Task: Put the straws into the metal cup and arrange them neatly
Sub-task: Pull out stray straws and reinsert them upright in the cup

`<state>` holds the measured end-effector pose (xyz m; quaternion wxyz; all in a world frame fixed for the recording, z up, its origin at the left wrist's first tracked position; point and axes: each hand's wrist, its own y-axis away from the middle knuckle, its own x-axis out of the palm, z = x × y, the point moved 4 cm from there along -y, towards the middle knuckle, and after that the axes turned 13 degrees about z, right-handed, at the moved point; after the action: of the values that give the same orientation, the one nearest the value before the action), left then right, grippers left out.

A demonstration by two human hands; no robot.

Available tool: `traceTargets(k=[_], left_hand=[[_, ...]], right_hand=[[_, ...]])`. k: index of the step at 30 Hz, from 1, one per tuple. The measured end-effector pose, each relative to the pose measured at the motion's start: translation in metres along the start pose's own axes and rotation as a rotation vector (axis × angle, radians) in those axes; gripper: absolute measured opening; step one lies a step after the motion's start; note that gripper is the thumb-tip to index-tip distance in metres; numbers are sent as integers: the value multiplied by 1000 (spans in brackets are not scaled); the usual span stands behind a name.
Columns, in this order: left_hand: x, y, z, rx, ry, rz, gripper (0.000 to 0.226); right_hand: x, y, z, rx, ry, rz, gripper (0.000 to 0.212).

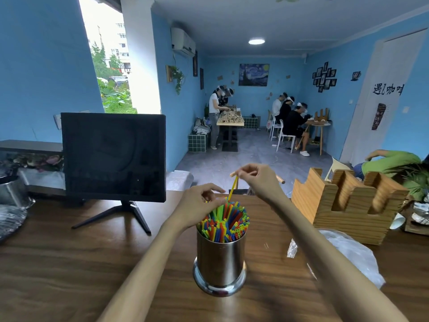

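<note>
At the far left a shiny metal bucket (11, 190) sits by the edge of the brown wooden surface (69, 263). Next to it stands a flat black screen (113, 156) on thin black legs. The screen is dark, with no words on it.

Your left hand (199, 205) reaches in from below, arm stretched forward. Its fingers are curled at the tops of the straws (224, 223), on the left side of the bunch. You cannot tell if they pinch one.

The straws stand packed inside the metal cup (220, 261), in the middle of the surface, close to you. They are thin plastic tubes in green, yellow, red, blue and orange. The cup is round, smooth and shiny, with a wider ring at its base.

Your right hand (257, 178) is raised above the cup. Finger and thumb pinch the top of one yellow straw (232, 190), which leans down into the bunch.

To the right lies crinkly clear plastic wrap (348, 252). Behind it stands a chunky wooden holder (348, 205) with deep slots. On the white door (383, 89) far right is black writing, too broken up to read surely.
</note>
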<state>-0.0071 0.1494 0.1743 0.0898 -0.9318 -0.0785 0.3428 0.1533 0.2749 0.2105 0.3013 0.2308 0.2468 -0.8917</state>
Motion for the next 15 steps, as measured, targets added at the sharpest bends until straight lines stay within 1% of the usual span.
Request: traceTargets(k=[2, 4, 6, 8, 10, 12, 15], left_hand=[[-1, -2, 1, -6, 23, -27, 36], [1, -5, -1, -34, -2, -18, 47], [3, -8, -4, -55, 14, 14, 48], [4, -8, -7, -50, 85, 49, 41], [1, -7, -8, 1, 238, 53, 32], [-7, -3, -8, 25, 485, 17, 27], [-23, 6, -7, 35, 740, -136, 23]], right_hand=[[-15, 3, 26, -107, -18, -116, 13], [-25, 7, 50, -226, -85, -195, 11], [-30, 14, 68, -334, -145, -229, 9], [-32, 20, 79, -397, -196, -248, 10], [-32, 21, 80, -421, -248, -256, 10], [-32, 19, 71, -399, -311, -277, 10], [-34, 15, 45, -282, -442, -284, 13]])
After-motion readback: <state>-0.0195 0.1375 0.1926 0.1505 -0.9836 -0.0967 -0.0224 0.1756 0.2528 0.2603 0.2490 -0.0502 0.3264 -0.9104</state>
